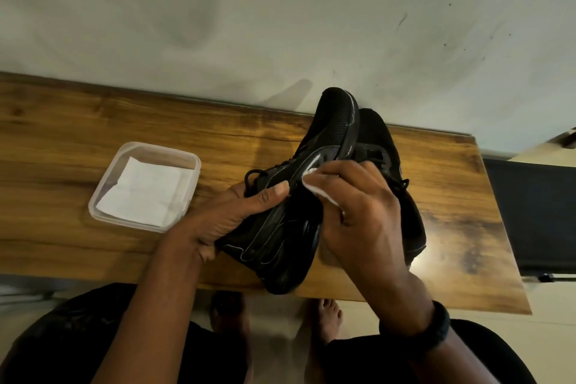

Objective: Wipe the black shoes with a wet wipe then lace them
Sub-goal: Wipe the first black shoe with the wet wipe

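Head view: from my remote seat I see both hands working over a wooden table (pixel 93 134) that runs from 9 to 3 o'clock, with a pale wall (pixel 280 9) filling the frame toward 12.

The held shoe (pixel 330 121) sits just right of centre, lifted and turned on its side. Its toe points to 12 o'clock near the wall and its heel hangs at 6 o'clock over the table's near edge.

My left hand (pixel 237 215) is clamped on this shoe from 9 o'clock, with the thumb laid across the upper beside the laces and the fingers curled under the heel end.

My right hand (pixel 358 215) comes in from 3 o'clock with its fingers bent. They pinch a white wet wipe (pixel 314 187) and press it against the shoe's side, just below a pale grey smear.

The second shoe (pixel 383 140), also black, rests on the table at 3 o'clock of the first, just beside it and partly hidden behind my right hand.

A black wristband (pixel 427 330) circles the right wrist.

At 9 o'clock, well apart from the shoes, a clear plastic container (pixel 103 193) stands open on the table and holds folded white sheets (pixel 143 190).

At 6 o'clock, below the table edge, 2 bare feet (pixel 327 321) show on the floor.
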